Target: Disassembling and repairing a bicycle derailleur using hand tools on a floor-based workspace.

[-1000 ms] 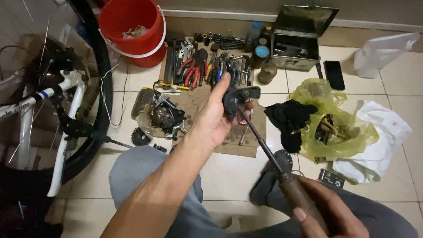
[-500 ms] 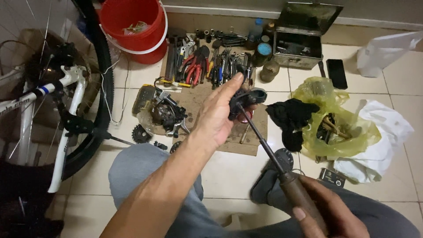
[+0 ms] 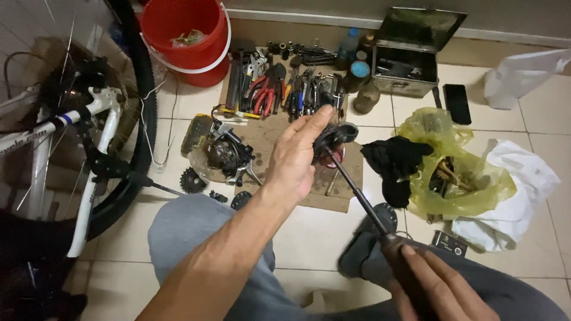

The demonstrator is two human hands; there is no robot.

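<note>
Head view, looking down over grey-trousered knees: the left hand (image 3: 297,157) holds a small dark bike part (image 3: 334,137) up above the floor, its fingers (image 3: 312,122) curled around the part's near side and pinching it. The right hand (image 3: 437,288), low at the frame's bottom edge, is wrapped shut around the dark handle of a long screwdriver (image 3: 357,190), whose thin shaft slants up and left until its tip meets the part. Under both lies a sheet of brown cardboard (image 3: 267,134) on the tiled floor, carrying a row of pliers and wrenches (image 3: 279,89) and a greasy derailleur (image 3: 226,156) with loose sprockets just beside it. A red bucket (image 3: 190,35) stands behind the tools, an open metal toolbox (image 3: 410,56) to its right. A black rag (image 3: 395,163) lies against a yellow plastic bag (image 3: 458,175). A white bicycle frame (image 3: 89,148) and tyre fill the left side.
</note>
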